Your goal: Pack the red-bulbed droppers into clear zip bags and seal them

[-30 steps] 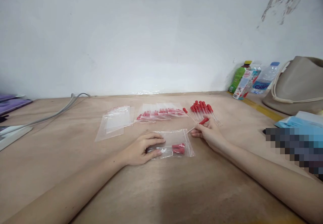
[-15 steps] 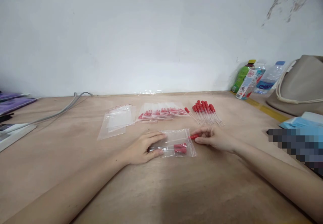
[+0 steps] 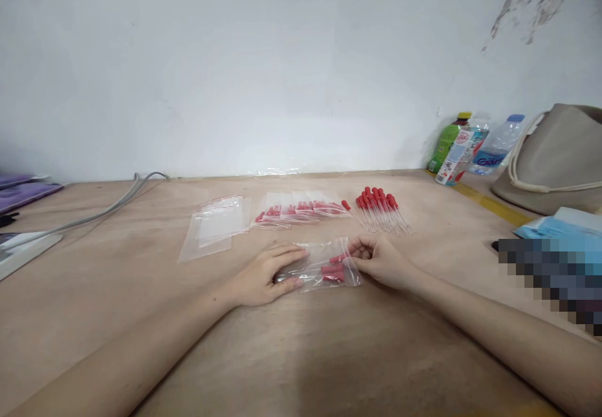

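A small clear zip bag (image 3: 316,265) lies on the wooden table (image 3: 301,354) in front of me, with red-bulbed glass droppers (image 3: 333,271) inside it. My left hand (image 3: 263,274) grips the bag's left end between thumb and fingers. At the bag's open right end, my right hand (image 3: 382,260) has its fingers curled on a dropper whose red bulb sits in the mouth. Behind lie a row of loose droppers (image 3: 380,209), filled bags (image 3: 301,210) and flat bags (image 3: 215,226) without droppers.
Three drink bottles (image 3: 463,147) stand against the wall at the right, beside a beige bag (image 3: 557,160) and a blue packet (image 3: 548,229). A grey cable (image 3: 108,207) runs in from the left, past purple items (image 3: 23,192) and a white tray (image 3: 23,251).
My right hand brought a dropper from the loose row down to the bag's mouth and pushed it in. The left hand stayed on the bag.
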Action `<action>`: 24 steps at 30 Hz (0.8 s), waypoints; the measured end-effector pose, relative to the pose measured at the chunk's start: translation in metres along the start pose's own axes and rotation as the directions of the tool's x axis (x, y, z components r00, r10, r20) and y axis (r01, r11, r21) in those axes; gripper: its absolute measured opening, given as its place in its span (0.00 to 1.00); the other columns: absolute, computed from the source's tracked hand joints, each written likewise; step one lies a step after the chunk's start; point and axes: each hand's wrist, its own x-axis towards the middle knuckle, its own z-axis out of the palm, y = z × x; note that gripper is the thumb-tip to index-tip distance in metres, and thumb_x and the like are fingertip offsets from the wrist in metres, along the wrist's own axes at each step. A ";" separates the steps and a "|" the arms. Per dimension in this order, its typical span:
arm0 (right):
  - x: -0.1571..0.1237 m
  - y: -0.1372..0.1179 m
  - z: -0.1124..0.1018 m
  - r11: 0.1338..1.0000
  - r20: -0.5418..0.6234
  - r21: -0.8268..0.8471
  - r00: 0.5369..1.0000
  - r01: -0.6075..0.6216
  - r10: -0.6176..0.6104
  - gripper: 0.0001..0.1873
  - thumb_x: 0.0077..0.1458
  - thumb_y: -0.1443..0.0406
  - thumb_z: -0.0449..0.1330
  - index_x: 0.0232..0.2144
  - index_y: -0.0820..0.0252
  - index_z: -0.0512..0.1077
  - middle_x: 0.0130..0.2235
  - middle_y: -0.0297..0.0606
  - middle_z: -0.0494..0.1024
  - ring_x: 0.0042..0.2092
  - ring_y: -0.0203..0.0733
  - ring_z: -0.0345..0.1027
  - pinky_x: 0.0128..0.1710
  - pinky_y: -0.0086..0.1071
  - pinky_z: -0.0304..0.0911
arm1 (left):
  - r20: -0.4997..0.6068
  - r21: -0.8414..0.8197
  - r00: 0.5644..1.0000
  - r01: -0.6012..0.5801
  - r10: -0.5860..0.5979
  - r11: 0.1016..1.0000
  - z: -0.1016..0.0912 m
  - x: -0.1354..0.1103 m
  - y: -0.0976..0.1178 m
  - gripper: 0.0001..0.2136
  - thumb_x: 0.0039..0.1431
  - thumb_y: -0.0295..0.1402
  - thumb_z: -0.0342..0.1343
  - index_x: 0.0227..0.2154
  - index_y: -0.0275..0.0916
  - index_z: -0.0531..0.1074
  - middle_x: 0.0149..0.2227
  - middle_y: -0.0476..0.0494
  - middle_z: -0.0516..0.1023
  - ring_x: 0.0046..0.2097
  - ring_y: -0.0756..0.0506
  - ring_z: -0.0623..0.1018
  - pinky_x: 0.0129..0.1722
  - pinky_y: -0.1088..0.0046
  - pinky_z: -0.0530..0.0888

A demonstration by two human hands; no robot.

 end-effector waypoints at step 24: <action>0.011 -0.002 -0.020 0.982 0.086 -0.188 0.996 -0.005 0.022 0.12 0.48 0.60 0.56 0.31 0.63 0.72 0.22 0.32 0.71 0.21 0.31 0.60 0.22 0.26 0.56 | 0.046 0.033 0.998 0.032 -0.034 0.999 -0.001 0.001 -0.001 0.21 0.61 0.41 0.48 0.56 0.43 0.61 0.57 0.41 0.63 0.57 0.42 0.64 0.56 0.60 0.61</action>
